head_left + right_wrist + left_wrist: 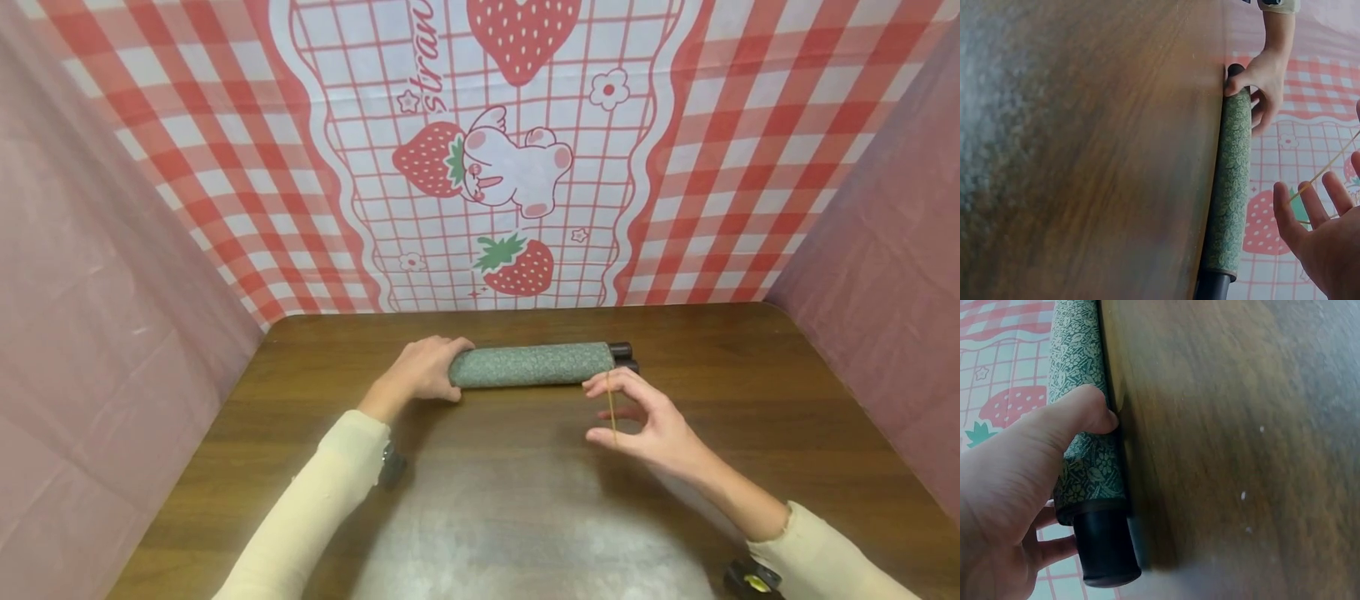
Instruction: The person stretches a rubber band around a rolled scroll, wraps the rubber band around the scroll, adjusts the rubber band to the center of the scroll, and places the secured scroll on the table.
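A rolled scroll [532,365] in green floral cloth lies across the far part of the table, with dark rod ends [621,350] sticking out at its right. My left hand [423,367] grips its left end; in the left wrist view the thumb lies along the cloth above a black knob [1107,547]. Just in front of the scroll's right end, my right hand [656,425] is raised with fingers spread. A thin yellowish rubber band [612,408] is stretched between its fingers and thumb. The right hand does not grip the scroll.
The brown wooden table [480,500] extends toward me. Behind it hangs a red-and-white checked strawberry cloth [517,167], and pink fabric [97,333] hangs at both sides. Small white specks [1243,495] lie on the tabletop.
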The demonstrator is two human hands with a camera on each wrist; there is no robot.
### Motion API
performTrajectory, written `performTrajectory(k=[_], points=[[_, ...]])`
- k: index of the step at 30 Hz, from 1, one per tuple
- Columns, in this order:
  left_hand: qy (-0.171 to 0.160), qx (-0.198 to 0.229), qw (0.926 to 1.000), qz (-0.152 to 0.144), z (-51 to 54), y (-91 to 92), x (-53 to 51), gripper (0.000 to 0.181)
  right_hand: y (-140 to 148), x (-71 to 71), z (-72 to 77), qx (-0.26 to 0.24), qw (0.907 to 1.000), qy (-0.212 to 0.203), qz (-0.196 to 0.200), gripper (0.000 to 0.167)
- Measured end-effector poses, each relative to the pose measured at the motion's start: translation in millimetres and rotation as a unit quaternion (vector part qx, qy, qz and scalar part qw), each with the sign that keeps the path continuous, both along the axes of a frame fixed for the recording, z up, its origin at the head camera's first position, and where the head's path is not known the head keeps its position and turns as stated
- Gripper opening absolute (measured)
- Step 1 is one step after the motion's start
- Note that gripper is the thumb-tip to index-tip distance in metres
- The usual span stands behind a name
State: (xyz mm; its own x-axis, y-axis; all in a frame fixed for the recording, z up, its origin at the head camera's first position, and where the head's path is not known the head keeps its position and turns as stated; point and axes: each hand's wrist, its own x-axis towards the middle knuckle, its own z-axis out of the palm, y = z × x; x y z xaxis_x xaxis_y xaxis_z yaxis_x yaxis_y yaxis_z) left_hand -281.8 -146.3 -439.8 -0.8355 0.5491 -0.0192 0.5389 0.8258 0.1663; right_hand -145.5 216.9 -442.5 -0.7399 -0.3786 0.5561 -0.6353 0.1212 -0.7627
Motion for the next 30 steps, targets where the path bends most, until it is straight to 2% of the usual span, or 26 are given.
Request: performTrajectory(k=[2,7,9,16,24,30], points=[[0.021,-0.007,0.9997,-0.009,-14.9,-4.6,-10.6,0.085,0,0.1,-0.2,0.005,0.9999,-0.004,-0.008,0.052],[0.04,-0.029,0.9988,-0.004,-17.0,-3.3,-10.3,0.088,2,-0.5,-1.6,0.015,0.9994,-0.019,-0.026,0.052],[0.032,-0.044,0.9985,0.008,-2.6,3.4,0.5,0.087,3,-0.8,-2.3,0.015,0.9991,-0.024,-0.03,0.052],[0.061,-0.082,0.9947,0.012,-3.5,6.2,2.4,0.086,5,-0.7,-3.5,0.015,0.9987,-0.031,-0.037,0.051],[0.082,-0.068,0.9942,0.013,-0.8,1.4,5.0,0.082,5,-1.5,-3.8,0.008,0.9991,-0.021,-0.034,0.05],[0.104,-0.077,0.9914,0.023,0.3,0.2,4.6,0.079,6,-2.4,-2.1,0.008,0.9992,-0.021,-0.034,0.051]])
